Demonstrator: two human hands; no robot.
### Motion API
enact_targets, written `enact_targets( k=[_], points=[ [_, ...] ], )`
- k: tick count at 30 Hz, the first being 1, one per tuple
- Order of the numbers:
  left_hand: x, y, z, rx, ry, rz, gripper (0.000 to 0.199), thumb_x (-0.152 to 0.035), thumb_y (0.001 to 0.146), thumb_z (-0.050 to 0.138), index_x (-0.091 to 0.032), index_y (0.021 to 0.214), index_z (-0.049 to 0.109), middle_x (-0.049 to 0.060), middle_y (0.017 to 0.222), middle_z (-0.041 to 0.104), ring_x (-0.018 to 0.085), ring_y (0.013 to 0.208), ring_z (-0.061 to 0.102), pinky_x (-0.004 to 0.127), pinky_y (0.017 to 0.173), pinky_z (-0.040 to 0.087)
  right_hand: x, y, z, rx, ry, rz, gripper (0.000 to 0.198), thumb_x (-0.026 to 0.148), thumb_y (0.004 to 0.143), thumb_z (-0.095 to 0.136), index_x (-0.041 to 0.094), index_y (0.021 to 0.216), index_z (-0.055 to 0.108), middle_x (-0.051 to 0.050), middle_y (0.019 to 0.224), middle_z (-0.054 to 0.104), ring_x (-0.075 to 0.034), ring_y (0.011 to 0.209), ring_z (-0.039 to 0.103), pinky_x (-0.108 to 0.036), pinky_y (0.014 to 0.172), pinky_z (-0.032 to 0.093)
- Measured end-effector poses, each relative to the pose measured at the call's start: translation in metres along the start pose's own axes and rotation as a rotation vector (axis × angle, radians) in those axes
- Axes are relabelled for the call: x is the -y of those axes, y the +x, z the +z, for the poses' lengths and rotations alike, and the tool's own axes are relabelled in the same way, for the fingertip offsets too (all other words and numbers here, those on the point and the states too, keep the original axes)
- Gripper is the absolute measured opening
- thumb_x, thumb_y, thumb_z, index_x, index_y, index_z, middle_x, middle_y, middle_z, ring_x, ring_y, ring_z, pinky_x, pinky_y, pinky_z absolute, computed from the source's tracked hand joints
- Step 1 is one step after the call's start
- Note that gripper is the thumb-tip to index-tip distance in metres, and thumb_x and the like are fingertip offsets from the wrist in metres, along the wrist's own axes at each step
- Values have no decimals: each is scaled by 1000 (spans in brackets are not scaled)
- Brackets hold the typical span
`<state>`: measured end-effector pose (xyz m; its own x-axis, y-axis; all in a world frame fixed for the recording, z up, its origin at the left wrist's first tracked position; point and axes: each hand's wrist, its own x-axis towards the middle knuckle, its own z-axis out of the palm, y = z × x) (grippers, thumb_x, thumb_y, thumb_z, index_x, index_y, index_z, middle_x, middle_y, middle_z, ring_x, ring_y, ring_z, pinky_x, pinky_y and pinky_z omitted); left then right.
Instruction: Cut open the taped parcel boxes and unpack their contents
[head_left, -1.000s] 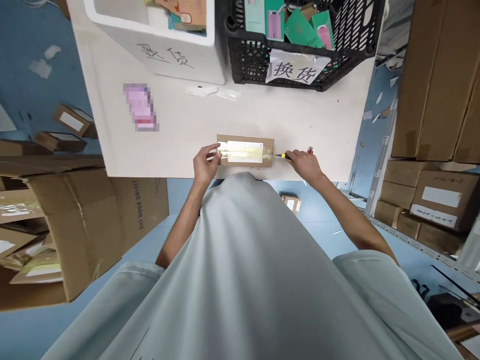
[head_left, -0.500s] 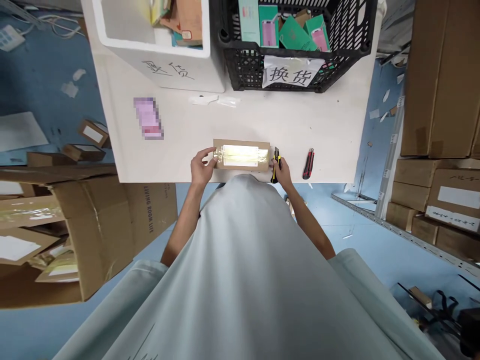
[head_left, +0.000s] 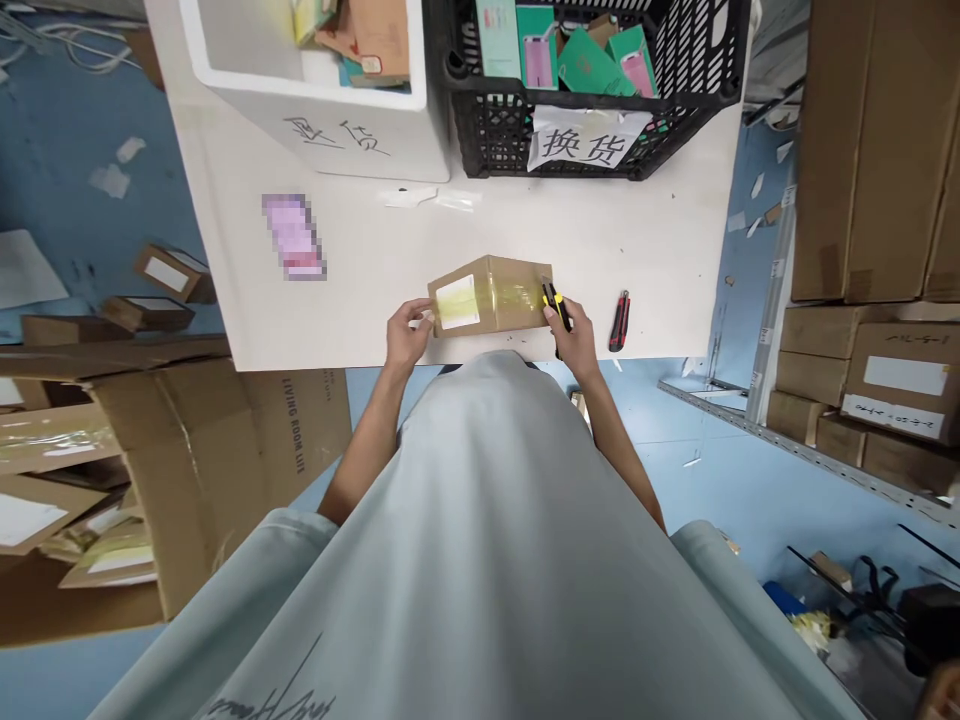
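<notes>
White table (head_left: 637, 240) bears a taped box (head_left: 491, 293), tilted up between both hands. Left hand (head_left: 407, 335) pinches its left end; right hand (head_left: 576, 330), gripping a yellow knife (head_left: 556, 303), touches its right end.

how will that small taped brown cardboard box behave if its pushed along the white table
The small taped brown cardboard box probably stays stiff, its edges looking straight. It likely slides rather than rolls, being flat-sided. The glossy tape may be slick under the left hand; it seems light, already tilted between two hands.

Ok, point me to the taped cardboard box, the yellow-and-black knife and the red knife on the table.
taped cardboard box (head_left: 491, 295): head view, on its taped top face.
yellow-and-black knife (head_left: 553, 298): head view, on the handle above the right hand's fingers.
red knife (head_left: 619, 322): head view, mid-handle.
</notes>
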<state>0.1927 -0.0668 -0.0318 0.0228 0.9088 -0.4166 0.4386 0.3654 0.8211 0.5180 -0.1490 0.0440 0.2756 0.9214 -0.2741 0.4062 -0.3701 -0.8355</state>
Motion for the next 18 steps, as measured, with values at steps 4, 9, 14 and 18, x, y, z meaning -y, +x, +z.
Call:
enact_targets(
  k=[4, 9, 14, 18],
  points=[
    [3, 8, 28, 154, -25, -50, 38, -33, 84, 75, -20, 119, 69, 18, 141, 79, 34, 136, 72, 45, 107, 60, 34, -9, -1, -22, -199, -130, 43, 55, 116, 56, 24, 137, 76, -16, 143, 69, -30, 137, 63, -49, 124, 53],
    [-10, 14, 14, 182, -65, 9, 36, -44, 92, 73, -21, 120, 74, 15, 140, 80, 31, 129, 74, 48, 112, 59, 61, -27, 27, 51, -399, -105, 43, 43, 119, 51, 27, 152, 73, -16, 148, 64, -31, 138, 61, -47, 118, 57],
    [-61, 14, -25, 127, -140, 197, 44, -64, 103, 69, -25, 119, 81, 10, 134, 82, 26, 126, 75, 37, 102, 63, 76, -33, 35, 41, -520, -61, 46, 40, 120, 49, 33, 162, 66, -15, 153, 60, -31, 135, 60, -46, 107, 63],
    [-96, 24, -40, 219, -71, 263, 33, -51, 92, 87, -22, 107, 84, 10, 117, 85, 26, 110, 77, 38, 96, 64, 94, -39, 30, -7, -575, -26, 47, 40, 120, 50, 33, 162, 68, -16, 147, 63, -32, 131, 63, -45, 100, 64]
  ],
)
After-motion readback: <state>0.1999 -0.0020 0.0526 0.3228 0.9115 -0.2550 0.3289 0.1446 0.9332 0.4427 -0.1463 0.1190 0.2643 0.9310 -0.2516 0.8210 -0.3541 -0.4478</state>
